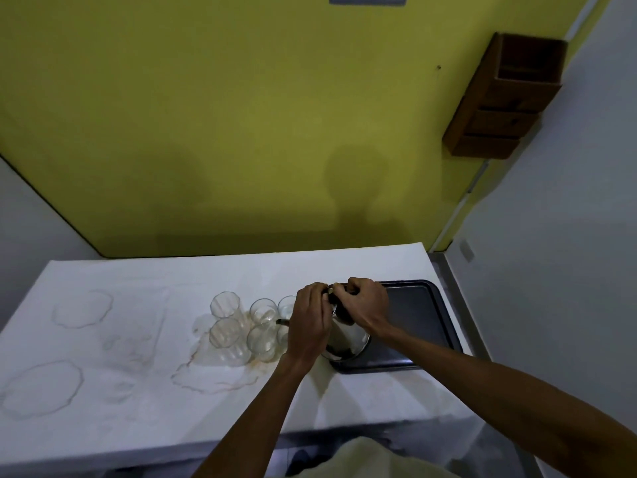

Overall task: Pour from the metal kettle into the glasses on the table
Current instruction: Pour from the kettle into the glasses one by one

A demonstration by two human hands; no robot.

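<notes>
Several glasses (263, 310) stand bunched together left of centre on the table (138, 277), seen from the head camera, all upright and apparently empty. Just to their right the metal kettle (348, 339) sits on the near left corner of a dark tray (420, 305). Its thin spout (282, 321) points left, and its tip seems to reach the nearest glasses.

Both hands are on top of the kettle. The left hand (310, 322) is curled over it from the left, and the right hand (367, 303) clenches a dark part at the top, likely the handle. Whether the left hand holds the handle or the lid cannot be told.

The step in hand looks like taking hold before the lift. To do it well, one hand should carry the handle while the other steadies the lid. The spout should be raised clear of the rims and then tipped slowly over one glass at a time.

The glasses are tightly packed and very near the spout, so a knock could topple one. Brownish ringed stains (213, 377) mark the white cloth under and around them. A wooden rack (506, 98) hangs on the far wall, well out of the way.
</notes>
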